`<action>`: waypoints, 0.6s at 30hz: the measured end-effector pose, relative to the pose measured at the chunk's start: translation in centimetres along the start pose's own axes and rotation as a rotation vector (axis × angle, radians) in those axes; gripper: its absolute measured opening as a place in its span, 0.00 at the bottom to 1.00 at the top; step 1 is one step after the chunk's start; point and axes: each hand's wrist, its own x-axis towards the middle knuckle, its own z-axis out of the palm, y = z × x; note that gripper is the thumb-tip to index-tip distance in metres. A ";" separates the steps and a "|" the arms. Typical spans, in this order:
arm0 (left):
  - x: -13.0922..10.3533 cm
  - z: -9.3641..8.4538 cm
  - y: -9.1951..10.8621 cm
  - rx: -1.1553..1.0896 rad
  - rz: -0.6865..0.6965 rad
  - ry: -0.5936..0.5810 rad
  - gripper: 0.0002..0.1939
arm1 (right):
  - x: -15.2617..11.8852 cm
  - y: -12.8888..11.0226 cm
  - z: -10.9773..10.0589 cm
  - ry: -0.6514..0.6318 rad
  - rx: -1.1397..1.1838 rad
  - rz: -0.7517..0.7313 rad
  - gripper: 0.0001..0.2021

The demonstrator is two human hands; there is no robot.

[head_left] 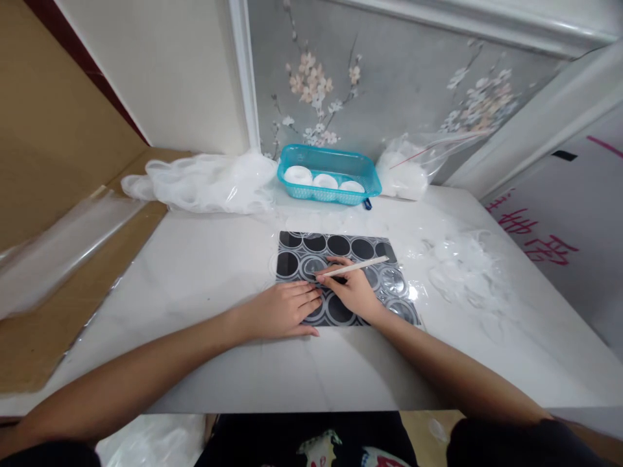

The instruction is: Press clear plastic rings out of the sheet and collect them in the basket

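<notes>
A dark rectangular sheet with rows of grey-edged circles (pixel 339 309) lies on the white table. My left hand (pixel 285 310) rests flat over its lower left part, fingers stretched out. Above the sheet, my right hand (pixel 353 285) is closed around a thin white stick (pixel 363 264), like a pen or tool. The stick slants up to the right, and its lower end is near a circle left of the middle, close to my left fingertips. Clear round film pieces (pixel 393 281) show on the sheet's right part.
Behind the sheet stands a blue basket (pixel 328 157) with white rings. Clear plastic bags (pixel 209 183) of white material flank it. Loose clear rings (pixel 467 266) lie at right. Brown cardboard (pixel 92 259) with plastic film is at left.
</notes>
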 end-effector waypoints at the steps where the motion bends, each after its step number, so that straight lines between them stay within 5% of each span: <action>1: -0.1 0.0 0.0 -0.007 -0.003 -0.008 0.32 | -0.2 0.0 0.2 0.003 -0.019 -0.011 0.07; 5: -0.1 -0.1 -0.1 -0.075 -0.021 -0.044 0.37 | -0.6 -0.2 0.5 0.009 -0.268 -0.244 0.09; 8: 0.0 -0.4 -0.2 -0.154 -0.044 -0.078 0.41 | 1.6 -0.5 -1.3 0.024 -0.525 -0.518 0.11; 10: -0.1 -0.6 -0.3 -0.178 -0.069 -0.109 0.41 | 3.7 -0.4 -3.6 0.253 -0.587 -0.464 0.10; 12: -0.1 -0.9 -0.4 -0.193 -0.093 -0.124 0.40 | 4.6 0.0 -5.6 0.654 -0.522 -0.211 0.13; 13: -0.1 -1.0 -0.4 -0.200 -0.099 -0.119 0.38 | 4.3 0.3 -6.2 0.665 -0.471 -0.155 0.13; 18: 1.2 -1.1 -0.2 -0.148 -0.075 -0.044 0.32 | -1.1 1.4 -4.5 0.228 -0.163 -0.020 0.13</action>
